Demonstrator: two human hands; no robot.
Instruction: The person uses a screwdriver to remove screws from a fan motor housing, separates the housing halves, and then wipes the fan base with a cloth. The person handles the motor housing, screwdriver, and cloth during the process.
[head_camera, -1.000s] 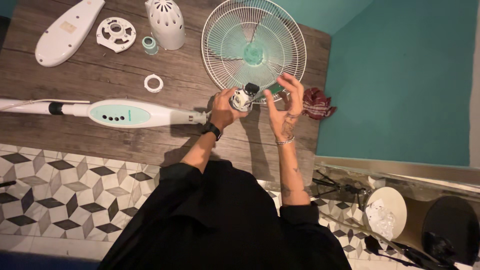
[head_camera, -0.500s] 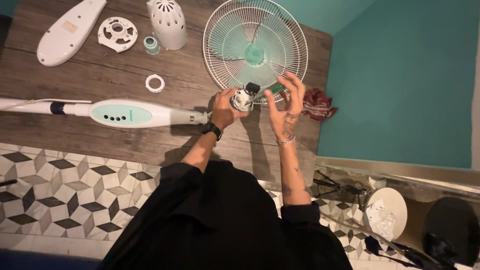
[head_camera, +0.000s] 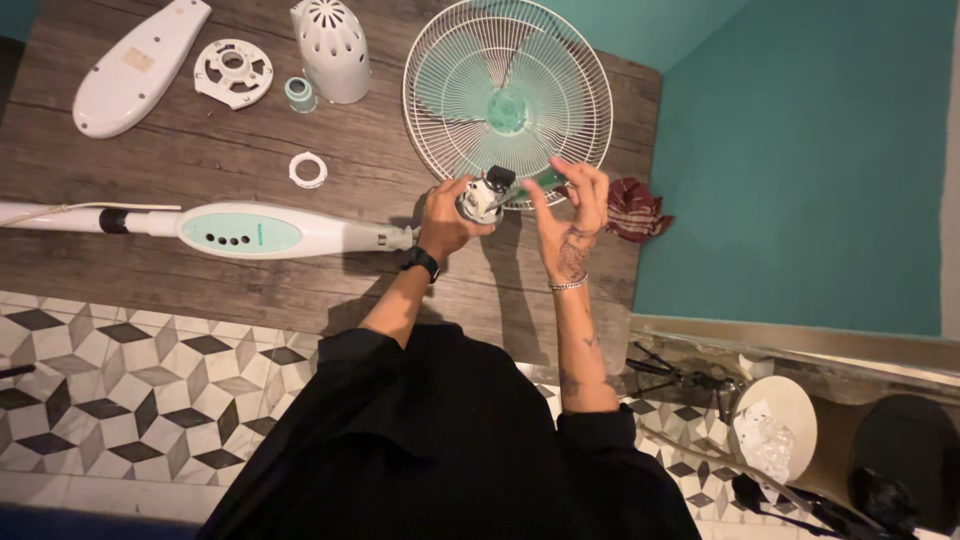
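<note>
Fan motor (head_camera: 484, 197), a small white and black unit, sits at the middle of the wooden counter (head_camera: 250, 150), at the right end of the long white and mint fan stand (head_camera: 240, 232) that lies across the counter. The left hand (head_camera: 446, 216) wraps around the motor from the left, its fingers closed on the housing. The right hand (head_camera: 572, 215) is held just right of the motor with its fingers spread open; its fingertips seem to pinch something thin by the motor's top, but it is too small to tell what. Just beyond the hands lies the round wire fan guard (head_camera: 508, 100) with mint blades inside. Farther left rest a white domed cover (head_camera: 331, 48), a small mint cap (head_camera: 299, 93), a white ring (head_camera: 308, 169), a round white bracket (head_camera: 233, 71) and a long oval white panel (head_camera: 139, 66). A dark red cloth (head_camera: 633, 210) lies at the counter's right edge.
</note>
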